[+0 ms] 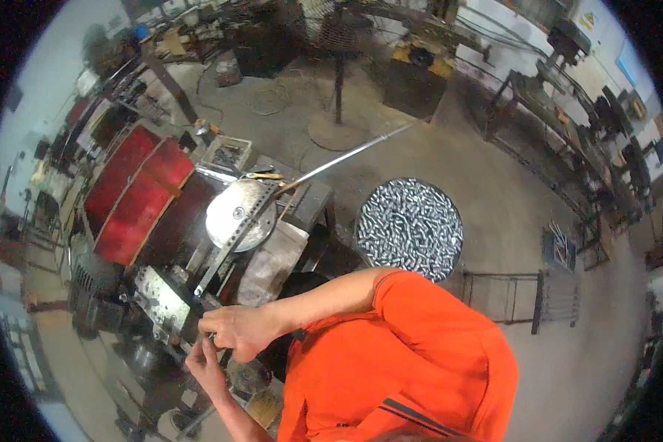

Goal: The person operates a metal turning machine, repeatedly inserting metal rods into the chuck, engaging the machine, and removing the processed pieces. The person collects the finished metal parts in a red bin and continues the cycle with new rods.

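Observation:
My right hand (239,330) is closed, its fingertips bent together at the edge of the machine. Just below it, my left hand (208,368) has its thumb and fingers pinched near the right hand's fingertips. What the fingers hold, if anything, is too small and hidden to make out. Beside the hands lies a pale, oily metal block (163,300) with dark spots. A long bar with a row of holes (236,237) crosses over a round, shiny metal disc (230,214) on the machine. A whitish cloth or sheet (272,265) lies between the disc and my right forearm.
A round tub of small, shiny metal cylinders (409,228) stands on the floor to the right. Red panels (140,195) rise at the left. A metal rod (353,152) juts out from the machine. A low metal rack (504,298) and a workbench (560,125) stand farther right.

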The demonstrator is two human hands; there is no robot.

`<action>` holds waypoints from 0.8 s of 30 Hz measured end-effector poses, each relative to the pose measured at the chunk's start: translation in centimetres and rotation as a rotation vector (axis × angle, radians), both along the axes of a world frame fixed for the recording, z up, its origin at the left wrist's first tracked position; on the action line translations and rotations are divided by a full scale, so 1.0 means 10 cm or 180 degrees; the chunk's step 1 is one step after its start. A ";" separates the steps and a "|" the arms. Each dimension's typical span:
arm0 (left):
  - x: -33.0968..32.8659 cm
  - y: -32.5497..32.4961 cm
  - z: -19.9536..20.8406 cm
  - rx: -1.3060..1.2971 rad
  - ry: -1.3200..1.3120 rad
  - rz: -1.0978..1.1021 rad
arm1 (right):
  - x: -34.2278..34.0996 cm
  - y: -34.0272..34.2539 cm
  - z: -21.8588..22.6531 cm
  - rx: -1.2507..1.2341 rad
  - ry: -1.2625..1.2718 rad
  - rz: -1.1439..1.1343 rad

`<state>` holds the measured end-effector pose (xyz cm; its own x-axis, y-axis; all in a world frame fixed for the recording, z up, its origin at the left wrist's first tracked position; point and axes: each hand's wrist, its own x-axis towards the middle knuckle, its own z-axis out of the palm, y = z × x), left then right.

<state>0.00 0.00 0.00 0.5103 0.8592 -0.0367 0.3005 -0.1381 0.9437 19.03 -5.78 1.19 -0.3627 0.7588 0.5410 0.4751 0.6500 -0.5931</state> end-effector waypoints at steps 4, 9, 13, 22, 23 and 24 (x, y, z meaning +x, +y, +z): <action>0.23 -0.37 -0.05 0.0456 -0.0146 0.0734 | -0.04 -0.12 -0.16 -0.0066 -0.0015 0.0121; 0.20 -0.14 0.24 -0.0056 -0.0441 0.0409 | 0.01 0.15 -0.01 -0.0063 -0.0287 0.0199; -0.03 -0.14 0.18 -0.0365 -0.0489 0.0300 | -0.13 0.22 0.09 -0.0036 -0.0421 0.0489; -0.29 -0.01 0.08 -0.0134 0.0052 0.0145 | -0.33 0.47 0.21 -0.0209 -0.0989 0.0725; -0.34 0.01 0.05 -0.0053 0.0152 0.0113 | -0.37 0.53 0.23 -0.0165 -0.1053 0.0817; -0.42 0.01 0.14 0.0185 0.0415 0.0082 | -0.40 0.59 0.24 -0.0133 -0.1100 0.0882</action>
